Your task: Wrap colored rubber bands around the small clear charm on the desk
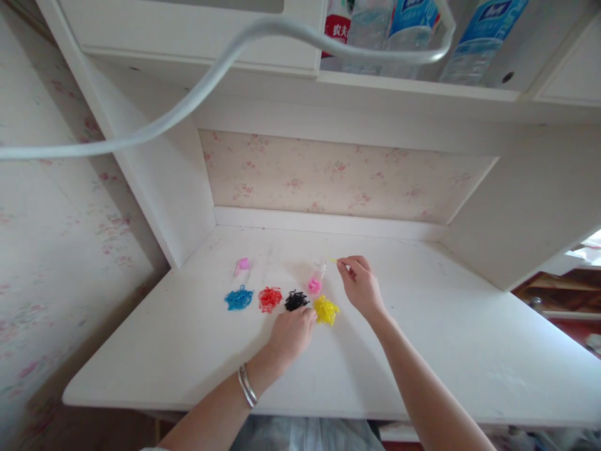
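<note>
My right hand (359, 282) pinches a thin yellow rubber band (333, 260) beside the mouth of a small clear bottle (320, 269). Pink material (314, 286) shows in the lower part of that bottle. Bent over the front of the piles, my left hand (293, 329) has its fingers closed at the left edge of a yellow rubber band pile (326, 309); anything in them is hidden. Just behind its knuckles lies a black rubber band pile (295, 300). Further left are a red rubber band pile (270, 299) and a blue rubber band pile (239, 298).
A pink cap-like piece (242, 265) lies behind the blue pile. The white desk (197, 351) has side panels and an overhead shelf (413, 88) holding plastic bottles (408, 28). A white curved tube (197, 94) crosses the upper view.
</note>
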Action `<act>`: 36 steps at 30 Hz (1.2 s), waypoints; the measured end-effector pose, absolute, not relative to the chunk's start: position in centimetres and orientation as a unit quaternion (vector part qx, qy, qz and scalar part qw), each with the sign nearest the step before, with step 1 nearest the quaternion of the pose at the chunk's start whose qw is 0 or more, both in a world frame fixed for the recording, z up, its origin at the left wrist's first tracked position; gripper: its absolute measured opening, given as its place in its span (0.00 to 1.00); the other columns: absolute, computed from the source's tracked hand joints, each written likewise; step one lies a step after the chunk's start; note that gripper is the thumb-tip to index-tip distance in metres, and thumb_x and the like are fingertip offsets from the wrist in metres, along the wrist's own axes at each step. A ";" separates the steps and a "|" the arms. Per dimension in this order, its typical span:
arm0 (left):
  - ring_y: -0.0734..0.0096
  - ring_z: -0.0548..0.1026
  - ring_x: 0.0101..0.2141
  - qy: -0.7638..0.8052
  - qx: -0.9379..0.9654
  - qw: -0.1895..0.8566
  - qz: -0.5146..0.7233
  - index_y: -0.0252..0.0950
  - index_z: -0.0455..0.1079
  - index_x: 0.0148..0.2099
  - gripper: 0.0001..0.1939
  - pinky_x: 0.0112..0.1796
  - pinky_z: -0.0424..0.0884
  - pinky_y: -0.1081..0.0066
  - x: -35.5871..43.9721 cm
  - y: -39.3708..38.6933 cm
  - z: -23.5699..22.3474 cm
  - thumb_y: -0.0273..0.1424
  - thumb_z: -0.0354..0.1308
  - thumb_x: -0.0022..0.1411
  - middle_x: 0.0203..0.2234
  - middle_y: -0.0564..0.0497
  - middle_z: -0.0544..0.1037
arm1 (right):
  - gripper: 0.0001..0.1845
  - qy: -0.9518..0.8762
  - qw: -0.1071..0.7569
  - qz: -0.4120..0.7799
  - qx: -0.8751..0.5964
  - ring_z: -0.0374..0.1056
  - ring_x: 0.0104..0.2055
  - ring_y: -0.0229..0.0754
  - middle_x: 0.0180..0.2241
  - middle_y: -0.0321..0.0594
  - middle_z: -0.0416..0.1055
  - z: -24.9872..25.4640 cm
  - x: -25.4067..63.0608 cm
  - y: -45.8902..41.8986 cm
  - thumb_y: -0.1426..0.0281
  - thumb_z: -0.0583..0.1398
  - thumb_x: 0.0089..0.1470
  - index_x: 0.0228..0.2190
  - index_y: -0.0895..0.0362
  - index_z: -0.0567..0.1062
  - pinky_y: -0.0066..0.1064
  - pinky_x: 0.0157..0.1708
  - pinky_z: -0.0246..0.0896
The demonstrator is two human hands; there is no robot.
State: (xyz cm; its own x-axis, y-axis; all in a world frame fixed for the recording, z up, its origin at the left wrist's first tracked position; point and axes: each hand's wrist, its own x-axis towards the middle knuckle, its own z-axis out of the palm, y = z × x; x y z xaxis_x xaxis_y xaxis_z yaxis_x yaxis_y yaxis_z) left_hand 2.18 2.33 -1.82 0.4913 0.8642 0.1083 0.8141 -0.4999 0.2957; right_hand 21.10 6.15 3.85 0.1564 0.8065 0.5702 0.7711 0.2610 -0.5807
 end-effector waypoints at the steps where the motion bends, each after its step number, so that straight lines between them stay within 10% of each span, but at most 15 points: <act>1: 0.64 0.76 0.33 0.489 0.856 0.103 0.130 0.40 0.69 0.41 0.16 0.33 0.68 0.69 2.1 2.3 -1.9 0.35 0.39 0.69 0.34 0.47 0.76 | 0.17 -0.661 0.443 0.005 -0.606 0.64 0.29 0.35 0.40 0.41 0.69 4.3 21.0 6.4 0.59 0.50 0.59 0.37 0.52 0.76 0.29 0.33 0.61; 21: 0.67 0.76 0.38 0.496 0.832 0.124 0.213 0.40 0.68 0.46 0.16 0.35 0.67 0.72 1.5 2.1 -1.9 0.38 0.40 0.69 0.39 0.49 0.77 | 0.15 -0.735 0.337 -0.057 -0.586 0.66 0.41 0.40 0.43 0.38 0.71 5.8 20.4 7.3 0.64 0.50 0.61 0.42 0.46 0.75 0.30 0.40 0.58; 26: 0.66 0.75 0.38 0.497 0.822 0.125 0.247 0.40 0.70 0.44 0.16 0.38 0.67 0.70 1.3 2.3 -1.8 0.36 0.41 0.69 0.38 0.49 0.78 | 0.15 -0.653 0.439 0.035 -0.616 0.66 0.30 0.36 0.37 0.39 0.72 2.1 22.2 6.0 0.61 0.51 0.59 0.36 0.52 0.76 0.28 0.35 0.60; 36: 0.72 0.75 0.33 0.462 0.757 0.204 0.414 0.37 0.72 0.41 0.16 0.36 0.67 0.75 1.3 4.7 2.3 0.38 0.46 0.67 0.34 0.50 0.79 | 0.17 -0.678 0.316 0.136 -0.649 0.68 0.35 0.38 0.42 0.40 0.70 -5.0 24.3 1.3 0.62 0.52 0.56 0.41 0.52 0.77 0.31 0.38 0.62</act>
State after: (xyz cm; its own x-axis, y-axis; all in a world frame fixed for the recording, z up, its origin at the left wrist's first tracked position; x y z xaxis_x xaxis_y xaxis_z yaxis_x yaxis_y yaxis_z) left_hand 1.28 4.67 2.33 0.2304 0.8687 0.4384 0.5302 -0.4899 0.6920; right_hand 24.32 1.25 -5.05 0.0440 0.9665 0.2528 0.7948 0.1195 -0.5951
